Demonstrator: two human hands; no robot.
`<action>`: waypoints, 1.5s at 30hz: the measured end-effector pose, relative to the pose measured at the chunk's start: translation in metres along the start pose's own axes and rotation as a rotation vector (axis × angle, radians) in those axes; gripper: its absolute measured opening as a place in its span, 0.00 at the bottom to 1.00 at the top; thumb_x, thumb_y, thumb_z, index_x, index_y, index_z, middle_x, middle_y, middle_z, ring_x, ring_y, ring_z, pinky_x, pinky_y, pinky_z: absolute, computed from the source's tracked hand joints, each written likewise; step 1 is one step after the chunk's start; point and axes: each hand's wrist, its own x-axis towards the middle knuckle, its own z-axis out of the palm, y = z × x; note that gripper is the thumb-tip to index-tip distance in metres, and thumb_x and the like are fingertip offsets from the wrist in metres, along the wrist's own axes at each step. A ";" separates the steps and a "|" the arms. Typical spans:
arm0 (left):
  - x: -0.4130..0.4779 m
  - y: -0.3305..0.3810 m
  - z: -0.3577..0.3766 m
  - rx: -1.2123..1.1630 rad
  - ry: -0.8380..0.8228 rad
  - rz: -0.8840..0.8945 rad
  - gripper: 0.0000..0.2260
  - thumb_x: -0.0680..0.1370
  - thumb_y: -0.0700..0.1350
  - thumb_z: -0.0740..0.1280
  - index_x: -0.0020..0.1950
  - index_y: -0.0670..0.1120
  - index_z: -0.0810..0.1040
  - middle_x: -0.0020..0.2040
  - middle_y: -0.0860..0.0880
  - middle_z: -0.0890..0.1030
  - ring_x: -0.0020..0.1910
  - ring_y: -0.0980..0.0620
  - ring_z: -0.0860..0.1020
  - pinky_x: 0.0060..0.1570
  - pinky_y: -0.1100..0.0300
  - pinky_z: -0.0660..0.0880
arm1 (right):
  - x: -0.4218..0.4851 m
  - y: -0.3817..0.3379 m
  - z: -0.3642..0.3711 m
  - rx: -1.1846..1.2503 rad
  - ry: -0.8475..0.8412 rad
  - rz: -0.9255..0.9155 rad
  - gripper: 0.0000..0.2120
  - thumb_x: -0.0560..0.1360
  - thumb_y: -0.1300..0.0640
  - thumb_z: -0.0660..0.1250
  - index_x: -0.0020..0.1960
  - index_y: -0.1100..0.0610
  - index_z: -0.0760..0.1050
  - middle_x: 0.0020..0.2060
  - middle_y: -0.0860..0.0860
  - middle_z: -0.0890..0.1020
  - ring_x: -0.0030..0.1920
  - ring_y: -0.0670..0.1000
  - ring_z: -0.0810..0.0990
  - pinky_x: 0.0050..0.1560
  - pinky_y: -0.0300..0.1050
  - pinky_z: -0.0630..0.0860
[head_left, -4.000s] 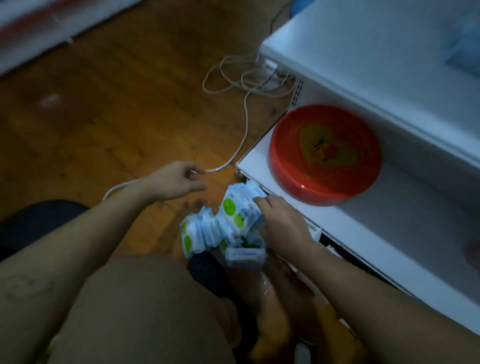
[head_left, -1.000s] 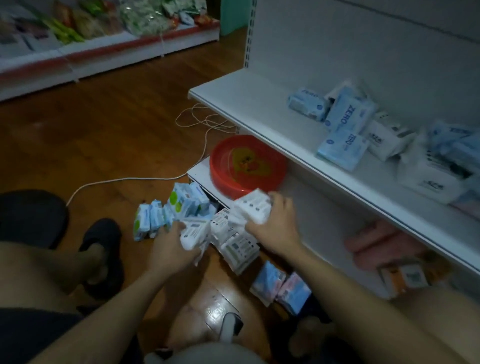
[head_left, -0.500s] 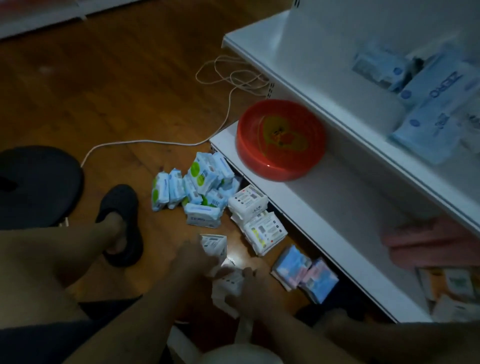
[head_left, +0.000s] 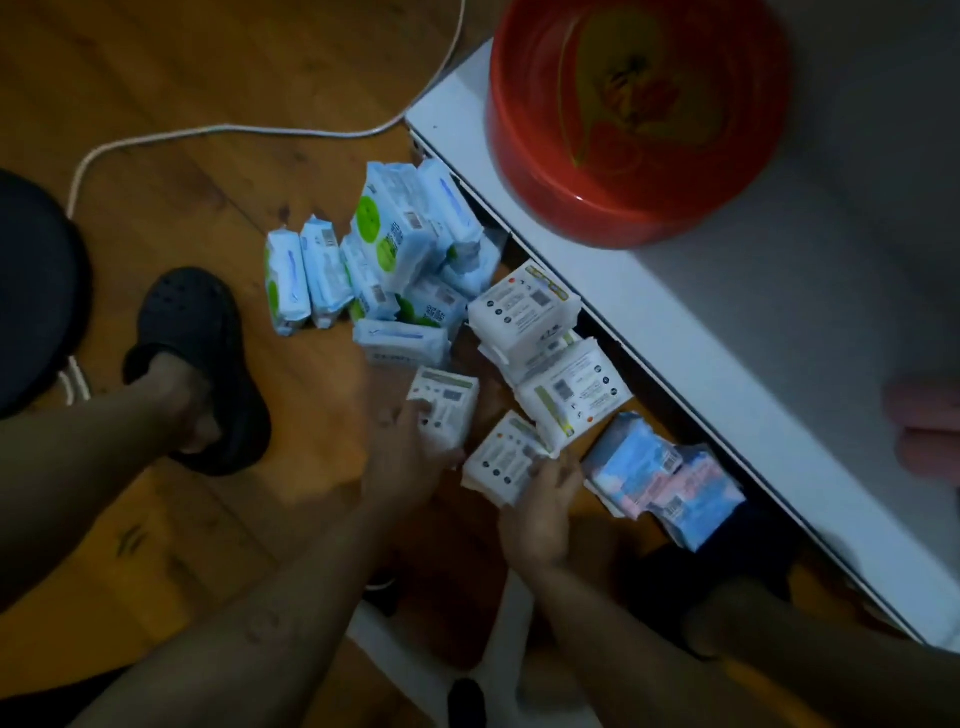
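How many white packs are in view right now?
4 white packs: one held by the left hand, one by the right hand, two on the floor beside the shelf. Others may hide under those two.

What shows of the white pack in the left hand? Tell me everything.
The white pack is small and squarish, in soft plastic-looking wrap, with a pale green band along its top edge and dark print too blurred to read. The left hand grips its lower left corner, printed face up, over the wooden floor, just left of the second white pack that the right hand holds.
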 end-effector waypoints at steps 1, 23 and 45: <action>0.000 -0.002 0.003 0.026 -0.085 0.016 0.28 0.71 0.51 0.76 0.67 0.49 0.69 0.65 0.45 0.68 0.62 0.44 0.71 0.56 0.54 0.71 | 0.002 0.003 0.000 -0.001 -0.039 0.066 0.25 0.69 0.65 0.69 0.62 0.53 0.63 0.71 0.54 0.56 0.66 0.57 0.68 0.62 0.50 0.73; 0.015 0.055 -0.030 -0.022 -0.196 0.030 0.18 0.77 0.46 0.69 0.67 0.48 0.75 0.66 0.44 0.74 0.58 0.48 0.77 0.52 0.57 0.75 | 0.020 0.005 -0.047 0.489 -0.415 0.355 0.14 0.71 0.64 0.71 0.56 0.56 0.77 0.52 0.52 0.82 0.52 0.53 0.80 0.53 0.49 0.79; -0.216 0.323 -0.095 0.394 0.201 1.051 0.25 0.71 0.56 0.70 0.67 0.53 0.72 0.64 0.51 0.77 0.64 0.50 0.74 0.61 0.51 0.73 | -0.084 -0.039 -0.437 -0.195 0.429 -0.513 0.29 0.73 0.49 0.70 0.71 0.50 0.65 0.65 0.51 0.72 0.63 0.52 0.74 0.60 0.47 0.72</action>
